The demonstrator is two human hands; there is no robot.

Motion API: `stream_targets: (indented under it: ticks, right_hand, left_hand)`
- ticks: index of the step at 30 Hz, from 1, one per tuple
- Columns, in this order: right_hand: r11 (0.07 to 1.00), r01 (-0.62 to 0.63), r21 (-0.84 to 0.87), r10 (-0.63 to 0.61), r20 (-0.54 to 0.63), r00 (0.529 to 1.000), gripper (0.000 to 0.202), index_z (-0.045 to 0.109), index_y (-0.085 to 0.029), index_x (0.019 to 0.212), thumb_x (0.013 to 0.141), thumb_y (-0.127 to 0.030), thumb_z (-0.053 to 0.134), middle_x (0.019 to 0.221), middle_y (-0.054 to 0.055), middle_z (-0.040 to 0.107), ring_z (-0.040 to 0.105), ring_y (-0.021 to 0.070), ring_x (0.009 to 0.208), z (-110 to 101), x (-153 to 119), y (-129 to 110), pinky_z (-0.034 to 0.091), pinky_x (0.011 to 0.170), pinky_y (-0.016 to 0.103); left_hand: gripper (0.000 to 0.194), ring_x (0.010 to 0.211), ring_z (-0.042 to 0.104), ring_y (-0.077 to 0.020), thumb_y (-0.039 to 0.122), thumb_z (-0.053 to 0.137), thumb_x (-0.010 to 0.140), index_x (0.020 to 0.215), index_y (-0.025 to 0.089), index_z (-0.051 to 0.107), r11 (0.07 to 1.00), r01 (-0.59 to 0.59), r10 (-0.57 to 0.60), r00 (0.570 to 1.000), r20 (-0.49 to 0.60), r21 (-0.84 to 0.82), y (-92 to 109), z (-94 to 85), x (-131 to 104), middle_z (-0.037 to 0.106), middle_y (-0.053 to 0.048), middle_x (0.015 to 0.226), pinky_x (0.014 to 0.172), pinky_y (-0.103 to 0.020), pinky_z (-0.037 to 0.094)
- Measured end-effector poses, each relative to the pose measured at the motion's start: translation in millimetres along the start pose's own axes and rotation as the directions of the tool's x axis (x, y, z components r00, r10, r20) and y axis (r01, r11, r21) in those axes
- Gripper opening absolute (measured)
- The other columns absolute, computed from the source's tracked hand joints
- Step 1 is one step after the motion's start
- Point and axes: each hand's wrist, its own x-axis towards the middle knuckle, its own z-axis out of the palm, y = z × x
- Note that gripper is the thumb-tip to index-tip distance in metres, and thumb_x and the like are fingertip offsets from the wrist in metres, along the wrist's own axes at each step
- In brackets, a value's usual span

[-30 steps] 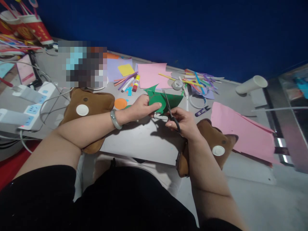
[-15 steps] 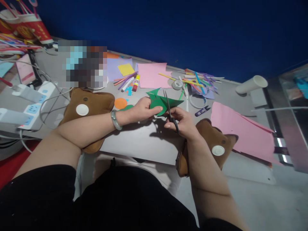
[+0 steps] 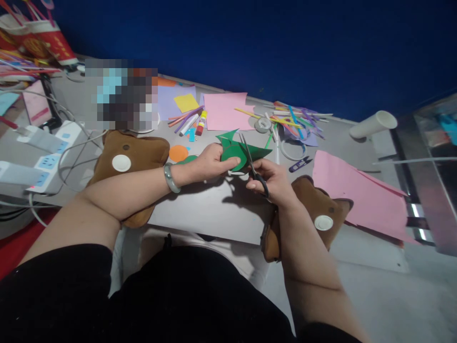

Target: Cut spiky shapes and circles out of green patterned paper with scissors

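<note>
Green paper (image 3: pixel 231 153) is pinched in my left hand (image 3: pixel 213 162), thumb on top; it has a rounded edge near the thumb and pointed corners beyond. My right hand (image 3: pixel 269 181) grips black-handled scissors (image 3: pixel 254 164), whose blades point away from me and lie across the green paper. Partly hidden behind my left wrist, another green piece (image 3: pixel 191 159) lies on the table beside an orange paper circle (image 3: pixel 178 153).
Brown cushions (image 3: pixel 143 151) lie under both forearms. Beyond my hands are a glue stick (image 3: pixel 202 123), pink paper (image 3: pixel 224 110), a tape roll (image 3: pixel 263 124) and thread snips (image 3: pixel 300 164). A power strip (image 3: pixel 53 157) with cables sits left; a white tube (image 3: pixel 374 125) lies right.
The scissors' handles have spread a little in my right hand, with the blades shifting slightly on the green paper. My left hand has barely moved.
</note>
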Motion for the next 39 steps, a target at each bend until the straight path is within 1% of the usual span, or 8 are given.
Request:
stream_targets:
  ticks: [5,11,18,23,30,33,36,39]
  right_hand:
    - [1.0,-0.005,-0.005,0.005,-0.007,1.0,0.068,0.067,-0.022,0.083,0.046,-0.064,0.105,0.053,-0.006,0.06,0.048,0.0108,0.041,-0.6,-0.8,-1.6,0.037,0.041,0.025]
    - [1.0,-0.015,0.02,0.015,-0.006,1.0,0.068,0.068,-0.022,0.084,0.045,-0.062,0.106,0.052,-0.006,0.061,0.048,0.0103,0.04,-1.2,-1.6,-1.6,0.036,0.04,0.024]
    - [1.0,-0.015,0.021,0.016,-0.011,1.0,0.068,0.068,-0.022,0.085,0.045,-0.062,0.106,0.052,-0.007,0.06,0.047,0.0099,0.04,-1.5,-1.6,-1.2,0.035,0.04,0.024]
    - [1.0,-0.012,0.009,0.012,-0.014,1.0,0.068,0.069,-0.023,0.085,0.045,-0.064,0.106,0.053,-0.006,0.061,0.048,0.0107,0.039,-2.2,-2.0,-1.5,0.035,0.039,0.026]
    - [1.0,-0.008,0.022,0.009,-0.02,1.0,0.067,0.07,-0.022,0.085,0.046,-0.062,0.106,0.052,-0.006,0.061,0.049,0.0107,0.038,-1.2,-2.7,-3.2,0.036,0.039,0.025]
    - [1.0,-0.007,0.021,0.007,-0.022,1.0,0.067,0.07,-0.022,0.086,0.047,-0.062,0.106,0.053,-0.006,0.062,0.049,0.0106,0.039,-1.4,-2.9,-3.4,0.035,0.039,0.025]
    - [1.0,-0.006,0.016,0.007,-0.012,1.0,0.067,0.069,-0.022,0.087,0.047,-0.062,0.106,0.054,-0.006,0.062,0.048,0.0102,0.039,-2.2,-2.5,-3.4,0.037,0.04,0.025]
    - [1.0,-0.001,-0.01,0.001,-0.015,1.0,0.068,0.069,-0.022,0.086,0.045,-0.061,0.106,0.057,-0.005,0.064,0.05,0.0105,0.042,-3.3,-1.4,-2.7,0.04,0.043,0.026]
  left_hand:
    - [0.039,0.056,0.036,-0.0086,0.037,0.056,0.092,0.06,0.021,0.04,1.0,-0.01,0.01,1.0,-0.002,-0.004,-1.8,-0.2,0.8,0.042,0.003,0.055,0.055,-0.026,0.028]
    - [0.041,0.054,0.037,-0.009,0.038,0.058,0.093,0.059,0.021,0.042,1.0,0.025,-0.025,1.0,-0.012,-0.006,-2.7,-0.2,-0.1,0.043,0.003,0.054,0.053,-0.026,0.028]
    - [0.036,0.055,0.042,-0.0088,0.033,0.057,0.091,0.06,0.02,0.046,0.998,-0.024,0.023,0.999,-0.027,-0.056,-0.3,0.2,-0.2,0.049,0.002,0.055,0.054,-0.025,0.032]
    - [0.034,0.055,0.045,-0.0089,0.035,0.059,0.09,0.061,0.019,0.049,0.996,-0.012,0.007,0.998,-0.059,-0.085,-0.1,1.0,-0.3,0.052,0.002,0.055,0.055,-0.024,0.037]
    - [0.035,0.055,0.048,-0.0089,0.037,0.062,0.089,0.061,0.019,0.052,0.993,-0.005,-0.007,0.995,-0.099,-0.116,-2.0,2.1,0.2,0.055,0.002,0.056,0.055,-0.023,0.039]
    - [0.038,0.055,0.048,-0.0089,0.042,0.063,0.09,0.061,0.018,0.053,0.994,-0.015,0.002,0.993,-0.118,-0.108,-3.3,2.6,0.0,0.056,0.001,0.056,0.055,-0.023,0.039]
    - [0.041,0.055,0.048,-0.0088,0.044,0.063,0.092,0.062,0.018,0.053,0.995,-0.02,0.009,0.994,-0.109,-0.101,-4.1,2.5,-0.5,0.057,0.001,0.057,0.056,-0.023,0.039]
    - [0.038,0.056,0.049,-0.0094,0.042,0.062,0.093,0.064,0.019,0.053,0.996,-0.018,0.011,0.996,-0.085,-0.092,-4.4,1.4,-0.5,0.058,0.0,0.059,0.057,-0.023,0.04]
